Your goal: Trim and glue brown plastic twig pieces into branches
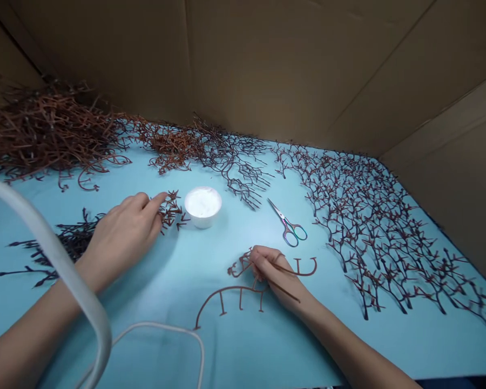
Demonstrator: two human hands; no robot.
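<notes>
My left hand [125,232] reaches over the blue table [210,346] and its fingertips pinch at a small heap of brown star-shaped bits [172,209] beside a small white cup [203,206] of white paste. My right hand [273,273] is closed on a thin brown stick and on a curved brown plastic branch [237,294] with short stubs, which lies on the table at the front centre. A second curved stem piece [305,267] pokes out to the right of that hand.
Small scissors [289,227] lie right of the cup. Finished brown branches [380,232] cover the right side. Loose stems are piled at the back left [44,129] and back centre [210,148]. Dark twigs [65,243] lie at left. Cardboard walls [267,65] surround; a white cable [56,259] crosses in front.
</notes>
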